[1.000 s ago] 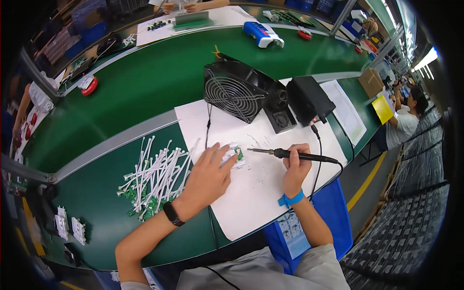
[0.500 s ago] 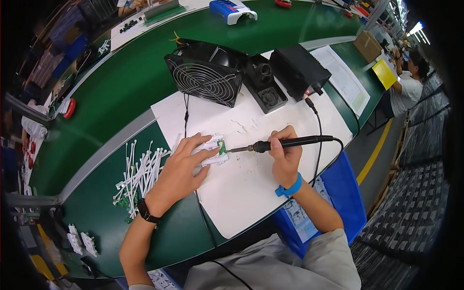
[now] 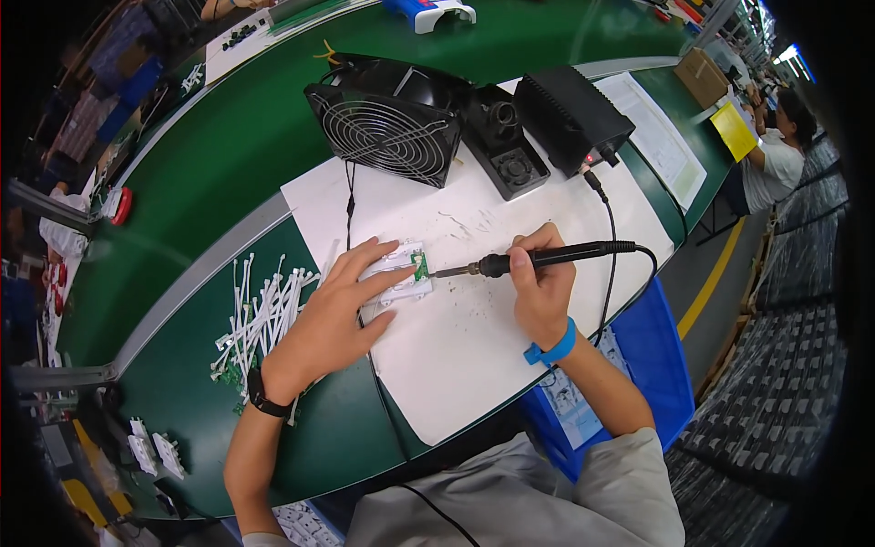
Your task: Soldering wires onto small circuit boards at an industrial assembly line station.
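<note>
My left hand (image 3: pixel 337 305) has its fingers spread over a white plastic housing (image 3: pixel 415 290), the index fingertip pressing beside a small green circuit board (image 3: pixel 421 265) in it. The thumb lies stretched along the near side. In my right hand (image 3: pixel 544 287) is a soldering iron (image 3: pixel 570 254), gripped like a pen. Its metal tip points left and reaches the board's right edge; whether it touches is too small to tell. The housing rests on a white sheet (image 3: pixel 456 365) marked with dark smudges.
Behind stand a black fan (image 3: pixel 387 128), an iron holder (image 3: pixel 506 155) and a black power unit (image 3: pixel 574 118). White cable bundles (image 3: pixel 269 314) lie left of my left hand. A blue bin (image 3: pixel 656 356) sits at the right table edge; a person (image 3: pixel 779 155) sits far right.
The whole view has shifted slightly. Both hands hold nearly the same pose, and the iron's tip stays at the right edge of the board.
</note>
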`<action>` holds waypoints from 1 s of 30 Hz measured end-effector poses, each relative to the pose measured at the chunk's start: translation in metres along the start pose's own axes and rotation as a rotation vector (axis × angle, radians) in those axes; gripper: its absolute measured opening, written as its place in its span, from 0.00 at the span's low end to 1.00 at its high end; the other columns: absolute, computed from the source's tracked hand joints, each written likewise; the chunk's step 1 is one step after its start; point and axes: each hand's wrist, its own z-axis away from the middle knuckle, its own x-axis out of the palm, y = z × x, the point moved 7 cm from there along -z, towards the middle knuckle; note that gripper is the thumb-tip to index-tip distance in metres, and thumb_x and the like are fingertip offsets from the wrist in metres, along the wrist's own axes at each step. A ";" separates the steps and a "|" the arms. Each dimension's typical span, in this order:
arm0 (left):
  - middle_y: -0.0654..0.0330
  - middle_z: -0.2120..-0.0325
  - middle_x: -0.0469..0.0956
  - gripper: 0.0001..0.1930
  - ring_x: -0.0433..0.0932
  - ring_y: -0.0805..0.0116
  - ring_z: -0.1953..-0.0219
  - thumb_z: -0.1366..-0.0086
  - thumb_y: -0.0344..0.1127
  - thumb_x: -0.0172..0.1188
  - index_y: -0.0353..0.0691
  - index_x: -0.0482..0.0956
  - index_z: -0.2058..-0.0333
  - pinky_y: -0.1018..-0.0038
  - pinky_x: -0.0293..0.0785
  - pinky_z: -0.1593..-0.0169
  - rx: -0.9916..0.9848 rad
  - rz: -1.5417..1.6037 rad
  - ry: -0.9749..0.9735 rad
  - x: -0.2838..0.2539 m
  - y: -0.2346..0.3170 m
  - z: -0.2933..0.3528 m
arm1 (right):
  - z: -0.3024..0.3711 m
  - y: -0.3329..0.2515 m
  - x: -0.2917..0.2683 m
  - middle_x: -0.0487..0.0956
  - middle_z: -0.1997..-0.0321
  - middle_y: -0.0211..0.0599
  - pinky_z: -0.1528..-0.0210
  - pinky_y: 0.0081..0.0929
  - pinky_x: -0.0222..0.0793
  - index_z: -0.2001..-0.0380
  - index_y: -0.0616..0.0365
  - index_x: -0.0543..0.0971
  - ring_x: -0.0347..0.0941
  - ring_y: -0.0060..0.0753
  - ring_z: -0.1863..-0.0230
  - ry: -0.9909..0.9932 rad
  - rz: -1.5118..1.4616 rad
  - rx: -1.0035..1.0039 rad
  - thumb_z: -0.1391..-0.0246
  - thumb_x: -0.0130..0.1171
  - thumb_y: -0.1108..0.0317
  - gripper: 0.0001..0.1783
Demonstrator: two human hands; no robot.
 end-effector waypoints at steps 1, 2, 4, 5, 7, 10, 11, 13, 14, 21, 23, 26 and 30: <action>0.53 0.33 0.67 0.25 0.60 0.47 0.28 0.38 0.25 0.64 0.45 0.79 0.41 0.58 0.61 0.28 -0.001 -0.002 -0.001 -0.002 -0.002 0.001 | 0.000 0.000 0.000 0.73 0.71 0.25 0.73 0.13 0.57 0.64 0.58 0.70 0.64 0.10 0.72 0.001 -0.003 0.000 0.34 0.58 0.71 0.07; 0.53 0.31 0.66 0.25 0.59 0.47 0.27 0.38 0.25 0.64 0.45 0.78 0.41 0.58 0.59 0.27 -0.015 0.001 -0.008 -0.003 -0.005 0.001 | 0.000 0.000 0.000 0.73 0.71 0.26 0.72 0.13 0.58 0.64 0.58 0.71 0.64 0.11 0.71 -0.003 0.006 0.008 0.34 0.58 0.71 0.06; 0.53 0.30 0.64 0.26 0.58 0.48 0.27 0.37 0.25 0.64 0.46 0.78 0.40 0.57 0.58 0.26 -0.027 0.001 -0.016 -0.002 -0.008 0.002 | 0.000 -0.001 0.000 0.73 0.70 0.26 0.71 0.14 0.59 0.64 0.59 0.71 0.64 0.11 0.70 -0.004 0.013 0.015 0.33 0.57 0.71 0.06; 0.52 0.31 0.65 0.26 0.61 0.47 0.29 0.39 0.25 0.65 0.46 0.78 0.40 0.58 0.59 0.27 -0.020 -0.008 0.005 -0.002 -0.008 0.002 | 0.000 -0.004 -0.007 0.73 0.69 0.27 0.69 0.14 0.59 0.63 0.59 0.72 0.64 0.12 0.69 0.098 0.005 -0.014 0.33 0.57 0.71 0.05; 0.51 0.31 0.66 0.27 0.65 0.47 0.31 0.40 0.26 0.66 0.46 0.79 0.40 0.59 0.61 0.28 -0.011 -0.020 0.026 0.000 -0.008 0.002 | 0.001 -0.006 -0.015 0.73 0.67 0.28 0.67 0.15 0.60 0.62 0.60 0.73 0.64 0.13 0.68 0.202 -0.005 -0.044 0.33 0.56 0.71 0.04; 0.51 0.34 0.71 0.25 0.72 0.49 0.38 0.40 0.29 0.69 0.47 0.81 0.43 0.62 0.68 0.34 -0.001 -0.033 0.105 0.001 -0.004 0.001 | -0.001 -0.007 -0.024 0.73 0.65 0.29 0.64 0.16 0.60 0.60 0.60 0.74 0.64 0.15 0.67 0.306 -0.077 -0.058 0.32 0.55 0.72 0.03; 0.51 0.36 0.72 0.23 0.73 0.49 0.38 0.40 0.31 0.69 0.47 0.82 0.44 0.62 0.71 0.37 0.002 -0.077 0.122 0.003 -0.001 0.000 | -0.001 -0.005 -0.023 0.73 0.65 0.29 0.64 0.16 0.60 0.60 0.60 0.74 0.64 0.15 0.67 0.306 -0.083 -0.063 0.32 0.55 0.72 0.03; 0.51 0.39 0.76 0.20 0.76 0.52 0.46 0.41 0.35 0.71 0.46 0.85 0.48 0.63 0.77 0.45 0.044 -0.147 0.201 0.009 0.006 -0.003 | -0.001 -0.012 -0.021 0.70 0.72 0.29 0.75 0.15 0.53 0.58 0.60 0.72 0.61 0.14 0.76 0.292 0.098 -0.196 0.31 0.52 0.72 0.03; 0.51 0.39 0.76 0.21 0.77 0.54 0.49 0.42 0.36 0.72 0.46 0.86 0.49 0.64 0.77 0.46 0.035 -0.171 0.228 0.013 0.008 -0.004 | -0.001 -0.015 -0.019 0.70 0.72 0.29 0.75 0.15 0.53 0.58 0.60 0.72 0.61 0.14 0.76 0.290 0.092 -0.201 0.31 0.52 0.72 0.03; 0.46 0.46 0.77 0.26 0.75 0.52 0.55 0.45 0.44 0.75 0.39 0.84 0.48 0.63 0.75 0.54 0.025 -0.328 0.463 0.044 0.036 -0.011 | 0.004 -0.010 -0.013 0.74 0.74 0.33 0.67 0.19 0.61 0.60 0.63 0.72 0.66 0.18 0.73 0.159 0.018 -0.176 0.39 0.60 0.82 0.08; 0.43 0.41 0.72 0.31 0.73 0.50 0.54 0.42 0.44 0.73 0.40 0.79 0.41 0.61 0.72 0.50 0.008 -0.339 0.427 0.047 0.045 -0.006 | 0.005 -0.018 -0.013 0.73 0.76 0.33 0.70 0.19 0.58 0.64 0.61 0.70 0.63 0.17 0.75 0.185 0.065 -0.255 0.38 0.59 0.81 0.08; 0.41 0.37 0.68 0.32 0.71 0.52 0.54 0.39 0.40 0.69 0.41 0.74 0.37 0.61 0.69 0.48 -0.005 -0.375 0.387 0.058 0.039 -0.002 | 0.006 -0.018 -0.013 0.71 0.79 0.31 0.73 0.19 0.55 0.68 0.60 0.67 0.60 0.15 0.77 0.189 0.108 -0.263 0.38 0.58 0.80 0.10; 0.35 0.38 0.68 0.27 0.70 0.53 0.55 0.35 0.38 0.65 0.35 0.75 0.39 0.63 0.67 0.50 0.045 -0.402 0.418 0.062 0.037 0.000 | 0.004 -0.012 -0.007 0.71 0.79 0.30 0.75 0.19 0.52 0.69 0.59 0.67 0.57 0.14 0.78 0.138 0.112 -0.212 0.37 0.59 0.78 0.10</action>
